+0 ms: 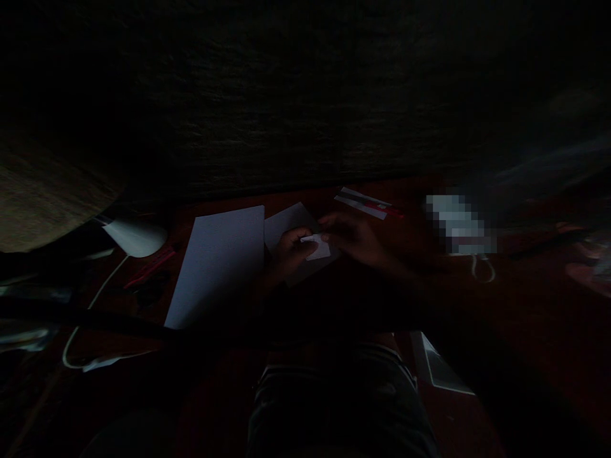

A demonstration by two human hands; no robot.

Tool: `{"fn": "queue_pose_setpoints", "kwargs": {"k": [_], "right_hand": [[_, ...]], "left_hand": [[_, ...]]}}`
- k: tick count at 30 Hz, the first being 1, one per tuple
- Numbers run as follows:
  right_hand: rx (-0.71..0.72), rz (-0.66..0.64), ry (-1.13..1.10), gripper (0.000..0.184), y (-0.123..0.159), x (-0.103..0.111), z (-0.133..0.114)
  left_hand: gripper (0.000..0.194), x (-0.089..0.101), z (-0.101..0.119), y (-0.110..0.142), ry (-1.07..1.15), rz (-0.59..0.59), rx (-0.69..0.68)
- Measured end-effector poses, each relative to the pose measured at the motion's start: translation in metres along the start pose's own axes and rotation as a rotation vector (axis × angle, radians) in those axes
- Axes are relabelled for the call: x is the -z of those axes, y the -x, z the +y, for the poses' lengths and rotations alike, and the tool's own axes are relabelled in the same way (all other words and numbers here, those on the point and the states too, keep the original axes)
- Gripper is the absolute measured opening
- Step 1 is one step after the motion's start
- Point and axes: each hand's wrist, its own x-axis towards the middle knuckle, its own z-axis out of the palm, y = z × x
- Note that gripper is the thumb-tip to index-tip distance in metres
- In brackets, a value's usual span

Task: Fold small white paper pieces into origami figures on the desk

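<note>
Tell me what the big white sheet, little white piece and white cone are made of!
Big white sheet: likely matte paper; it's flat, straight-edged, without shine.
Little white piece: maybe matte paper too, pale without shine, but it's too dark to be sure.
White cone: perhaps smooth plastic or painted metal; light fades softly across it.

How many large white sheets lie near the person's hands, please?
2: one large sheet left of the left hand, and a second sheet partly beneath that hand. Others may be hidden underneath.
</note>
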Motion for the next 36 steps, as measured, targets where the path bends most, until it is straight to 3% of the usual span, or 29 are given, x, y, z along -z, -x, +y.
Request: {"fn": "queue_pose_setpoints", "kwargs": {"k": [3,9,18,25,36], "right_hand": [[-0.078,-0.051,0.004,0.034,-0.001,0.001,0.004],[-0.134,-0.04,-0.095,0.036,-0.002,0.002,0.004],[-0.032,-0.013,-0.04,0.027,-0.004,0.002,0.006],[0.014,-0.046,0.025,0.011,-0.002,0.008,0.002],[0.031,-0.148,0.016,0.022,-0.002,0.012,0.004]], "left_hand": [[0.028,-0.004,0.001,0.002,0.001,-0.058,-0.028],[0.047,-0.005,0.001,0.003,0.156,-0.029,-0.073],[0.024,-0.002,0.0,0.001,-0.067,0.015,-0.162],[0.027,0.005,-0.005,-0.004,0.027,0.135,-0.089],[0.03,0.006,-0.009,-0.008,0.139,0.168,-0.024]]}}
